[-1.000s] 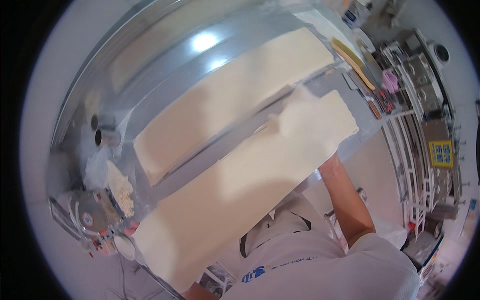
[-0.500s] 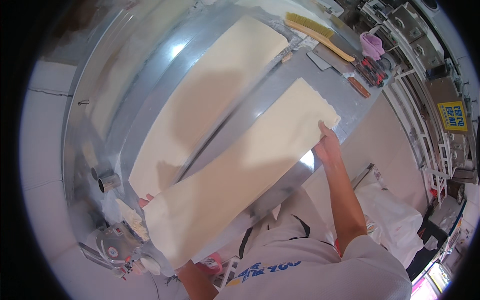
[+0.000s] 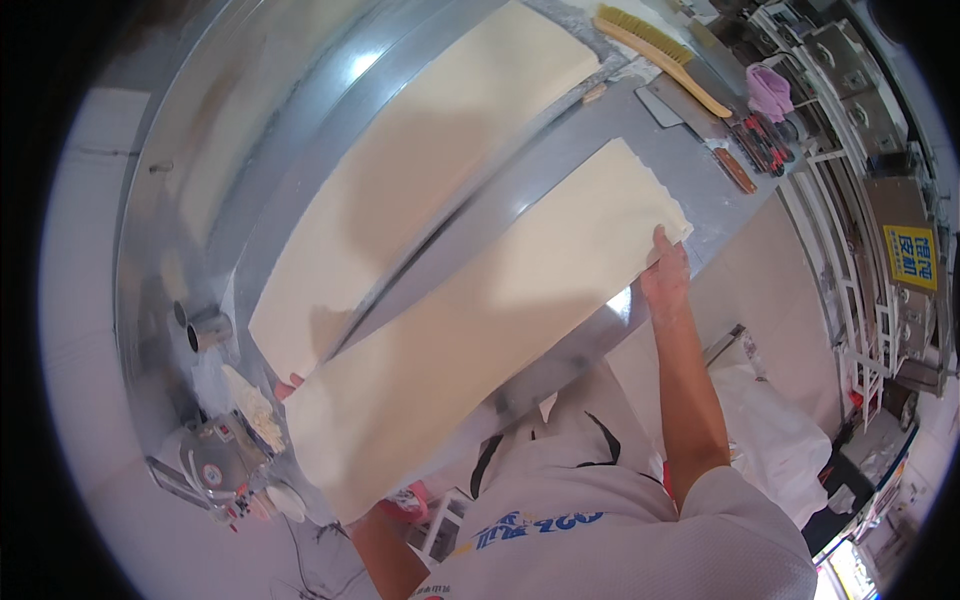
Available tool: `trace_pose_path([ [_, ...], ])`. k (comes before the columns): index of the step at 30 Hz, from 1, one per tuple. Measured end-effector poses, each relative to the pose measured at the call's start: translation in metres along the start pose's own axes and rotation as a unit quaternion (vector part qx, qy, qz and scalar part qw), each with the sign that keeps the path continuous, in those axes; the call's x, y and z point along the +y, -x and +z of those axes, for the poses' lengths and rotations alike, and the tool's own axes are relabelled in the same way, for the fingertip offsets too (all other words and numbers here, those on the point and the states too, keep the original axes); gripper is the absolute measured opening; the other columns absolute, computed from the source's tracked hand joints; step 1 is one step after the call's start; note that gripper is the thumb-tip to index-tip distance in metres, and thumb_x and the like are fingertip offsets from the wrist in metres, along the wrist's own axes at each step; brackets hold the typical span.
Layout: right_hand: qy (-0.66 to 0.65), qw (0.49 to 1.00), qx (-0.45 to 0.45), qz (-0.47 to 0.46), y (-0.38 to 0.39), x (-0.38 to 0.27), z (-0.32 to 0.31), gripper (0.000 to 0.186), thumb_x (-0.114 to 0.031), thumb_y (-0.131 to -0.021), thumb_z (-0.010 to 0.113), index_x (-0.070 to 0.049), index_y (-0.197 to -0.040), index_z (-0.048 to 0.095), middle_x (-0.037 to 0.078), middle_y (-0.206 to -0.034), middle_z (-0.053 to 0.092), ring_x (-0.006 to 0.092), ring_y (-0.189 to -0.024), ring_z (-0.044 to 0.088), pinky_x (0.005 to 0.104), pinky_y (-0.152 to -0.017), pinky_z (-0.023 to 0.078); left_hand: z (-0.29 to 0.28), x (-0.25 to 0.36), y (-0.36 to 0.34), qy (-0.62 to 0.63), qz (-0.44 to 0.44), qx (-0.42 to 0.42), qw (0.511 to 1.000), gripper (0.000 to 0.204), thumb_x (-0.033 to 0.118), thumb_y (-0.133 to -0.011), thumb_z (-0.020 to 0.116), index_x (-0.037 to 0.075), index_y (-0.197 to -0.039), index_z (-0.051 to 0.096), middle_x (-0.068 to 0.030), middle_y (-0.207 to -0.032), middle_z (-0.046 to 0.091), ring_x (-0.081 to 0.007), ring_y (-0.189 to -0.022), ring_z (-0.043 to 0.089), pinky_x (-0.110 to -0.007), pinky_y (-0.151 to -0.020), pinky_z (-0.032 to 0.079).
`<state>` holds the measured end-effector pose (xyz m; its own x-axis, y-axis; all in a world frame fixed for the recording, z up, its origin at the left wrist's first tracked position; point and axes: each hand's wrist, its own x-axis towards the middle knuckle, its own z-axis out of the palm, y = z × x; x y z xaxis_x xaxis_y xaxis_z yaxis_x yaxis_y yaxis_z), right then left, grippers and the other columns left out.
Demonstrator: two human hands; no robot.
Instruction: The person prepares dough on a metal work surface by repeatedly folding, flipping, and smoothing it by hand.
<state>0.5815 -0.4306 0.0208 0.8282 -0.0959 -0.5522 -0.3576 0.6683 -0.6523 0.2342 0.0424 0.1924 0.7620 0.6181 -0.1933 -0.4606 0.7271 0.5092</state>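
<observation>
- Head view, thing worked on: the long, pale cream, flat dough sheet (image 3: 470,300) stretches diagonally from the left hand to the right, partly over the grey metal tabletop (image 3: 560,150); its contact with the surface cannot be confirmed.
- Head view, change: one second ago a blurred, raised fold stands at the sheet's right end; that end now appears smooth and spread. Over the last half second little differs in its lie.
- Head view, right hand (image 3: 666,272): pinches the near edge close to the right-hand corner, thumb on top, remaining fingers largely hidden.
- Head view, left hand (image 3: 290,386): only fingertips show past the sheet's left end; the forearm passes beneath. Whether it grips or merely supports cannot be told.
- Head view, bearing on the work: in judgement, the sheet is now under control at both ends and its right end is unfolded, though handling is not finished, as neither hand is clear of it.
- Head view, surroundings: a second pale cream dough strip (image 3: 430,150) lies alongside on the far side; a wooden-handled brush with yellow bristles (image 3: 645,36) lies beyond the right end.
</observation>
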Motion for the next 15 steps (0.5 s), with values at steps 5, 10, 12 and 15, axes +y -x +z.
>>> trace_pose_path([
  [5, 0.045, 0.998, 0.052, -0.003, -0.019, 0.002, -0.006, 0.039, -0.009, -0.113, 0.059, 0.001, -0.15, 0.053, 0.015, -0.147, 0.064, 0.0308, -0.133, 0.066, 0.0477, -0.115, 0.056, -0.009, 0.002, 0.016, -0.023, 0.017, 0.019, 0.999, 0.062, 0.03, -0.118, 0.041, 0.015, -0.175, 0.023, -0.0081, -0.18, 0.027, -0.0221, -0.166, 0.026, -0.042, -0.138, 0.017],
  [10, 0.057, 0.998, 0.014, -0.005, -0.034, 0.006, -0.019, 0.04, -0.005, -0.11, 0.064, 0.0, -0.148, 0.056, 0.014, -0.145, 0.066, 0.0298, -0.13, 0.068, 0.0468, -0.11, 0.06, -0.022, 0.002, 0.032, -0.046, 0.024, 0.037, 0.998, 0.064, 0.029, -0.117, 0.04, 0.013, -0.175, 0.021, -0.01, -0.181, 0.026, -0.0238, -0.167, 0.025, -0.042, -0.138, 0.017],
  [12, 0.078, 0.997, 0.017, 0.002, -0.036, 0.006, -0.026, 0.041, -0.003, -0.108, 0.066, 0.0, -0.148, 0.057, 0.014, -0.145, 0.066, 0.0292, -0.129, 0.069, 0.0462, -0.109, 0.061, -0.026, -0.001, 0.034, -0.05, 0.022, 0.041, 0.998, 0.064, 0.029, -0.117, 0.04, 0.012, -0.176, 0.02, -0.0107, -0.181, 0.025, -0.0245, -0.167, 0.025, -0.042, -0.138, 0.018],
  [15, 0.102, 0.995, 0.0, 0.005, -0.039, 0.003, -0.026, 0.041, -0.005, -0.109, 0.066, 0.001, -0.148, 0.056, 0.015, -0.145, 0.066, 0.0286, -0.129, 0.069, 0.0449, -0.11, 0.061, -0.03, -0.007, 0.031, -0.053, 0.021, 0.039, 0.998, 0.065, 0.028, -0.117, 0.039, 0.01, -0.176, 0.018, -0.0118, -0.181, 0.024, -0.0255, -0.167, 0.025, -0.042, -0.138, 0.018],
])
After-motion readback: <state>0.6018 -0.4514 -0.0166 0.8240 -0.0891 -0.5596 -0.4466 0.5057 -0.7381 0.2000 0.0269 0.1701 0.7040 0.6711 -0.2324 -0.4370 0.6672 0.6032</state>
